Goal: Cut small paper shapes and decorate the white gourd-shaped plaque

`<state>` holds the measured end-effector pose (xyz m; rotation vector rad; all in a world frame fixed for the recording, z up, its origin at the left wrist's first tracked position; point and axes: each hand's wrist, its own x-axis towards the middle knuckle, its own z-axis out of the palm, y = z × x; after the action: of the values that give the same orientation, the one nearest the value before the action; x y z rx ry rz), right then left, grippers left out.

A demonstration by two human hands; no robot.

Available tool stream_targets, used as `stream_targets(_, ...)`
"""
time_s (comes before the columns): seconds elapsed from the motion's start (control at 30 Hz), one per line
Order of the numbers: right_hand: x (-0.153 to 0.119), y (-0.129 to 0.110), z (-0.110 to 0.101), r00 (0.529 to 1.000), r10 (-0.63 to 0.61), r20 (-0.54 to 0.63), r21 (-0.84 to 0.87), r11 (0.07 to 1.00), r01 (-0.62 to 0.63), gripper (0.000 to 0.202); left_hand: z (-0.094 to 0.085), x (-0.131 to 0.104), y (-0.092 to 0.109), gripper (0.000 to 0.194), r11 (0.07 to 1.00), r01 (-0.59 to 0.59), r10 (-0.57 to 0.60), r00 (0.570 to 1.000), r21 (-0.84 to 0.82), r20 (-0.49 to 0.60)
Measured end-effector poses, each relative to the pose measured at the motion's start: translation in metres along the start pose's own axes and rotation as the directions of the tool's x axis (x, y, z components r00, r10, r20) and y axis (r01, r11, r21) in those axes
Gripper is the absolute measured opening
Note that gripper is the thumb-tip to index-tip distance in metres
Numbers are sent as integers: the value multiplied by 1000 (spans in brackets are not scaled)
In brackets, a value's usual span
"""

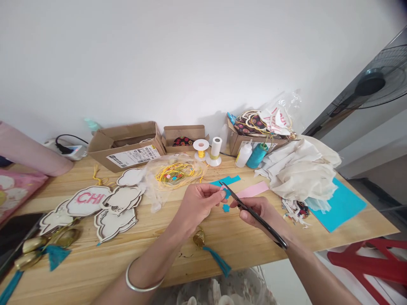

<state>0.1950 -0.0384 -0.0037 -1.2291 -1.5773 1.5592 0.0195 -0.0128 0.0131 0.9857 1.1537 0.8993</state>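
Blue cutout, seen over my remote feed, sat pinched in the left fingers; the right fingers gripped a slim black tool, its tip just beside the left ones.

Scrap was blue, tool black; near tassel teal, right sheet bright blue, far cloth black, red-patterned.

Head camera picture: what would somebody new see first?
Probably the long black tool in the right hand, beside the small blue piece in the left hand, near the middle. Then perhaps the bright blue sheet at right, or pink letters on a white piece at left.
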Motion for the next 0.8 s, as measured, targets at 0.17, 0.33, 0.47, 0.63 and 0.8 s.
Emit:
stream_targets(0.17,0,-3,-2,999,-2,34,40,999,0,55,0,-1,3,10,1000,14,-14,1000,-6,16)
stream_targets(0.33,0,-2,-3,999,10,45,40,999,-12,57,0,0,3,10,999,30,-30,999,-12,30)
stream_targets(0.47,1,-1,-6,999,23,46,15,1000,-24,56,-2,2,2,11,1000,16,-17,999,12,45)
stream_targets(0.63,1,1,-9,998,20,63,20,1000,-22,53,-4,4,4,11,999,3,-7,997,40,78)
stream_targets(0.8,1,2,-9,997,19,68,28,999,-21,54,-4,5,4,7,1000,7,-9,994,23,106)
